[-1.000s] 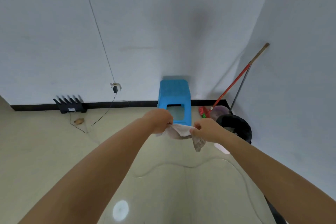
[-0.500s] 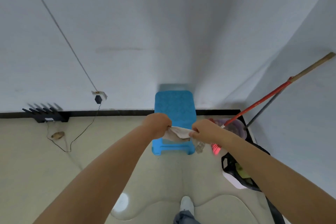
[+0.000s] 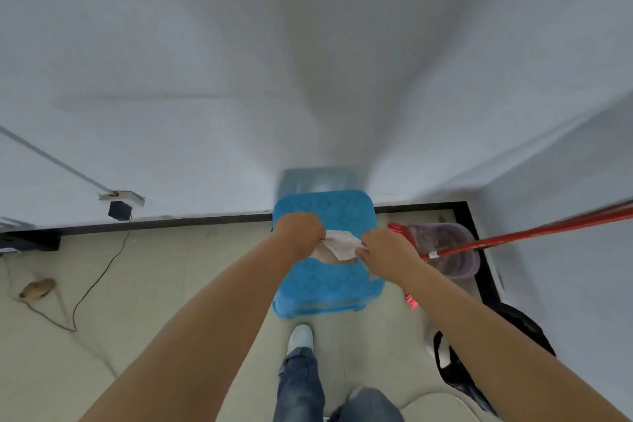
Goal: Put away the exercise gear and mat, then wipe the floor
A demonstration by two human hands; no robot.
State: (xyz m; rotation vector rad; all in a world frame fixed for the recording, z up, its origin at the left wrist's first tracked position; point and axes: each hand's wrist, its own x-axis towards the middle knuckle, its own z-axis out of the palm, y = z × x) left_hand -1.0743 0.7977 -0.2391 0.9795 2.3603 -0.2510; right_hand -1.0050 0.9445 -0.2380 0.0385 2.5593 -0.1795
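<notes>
At the far left of the frame a black cable (image 3: 99, 276) trails down from a wall socket (image 3: 121, 197) across the pale floor (image 3: 171, 284). In the middle, the left hand (image 3: 301, 233) and right hand (image 3: 383, 248) each pinch an end of a whitish cloth (image 3: 337, 245), fingers curled tight on it. The cloth is stretched between them, its long axis running left to right, held above the seat of a blue plastic stool (image 3: 325, 284). Right of the stool a purple bucket (image 3: 455, 250) stands in the corner; its contents are too blurred to tell. A red broom handle (image 3: 534, 233) slants over it towards the right edge. At lower right sits a black bag (image 3: 455, 373).
</notes>
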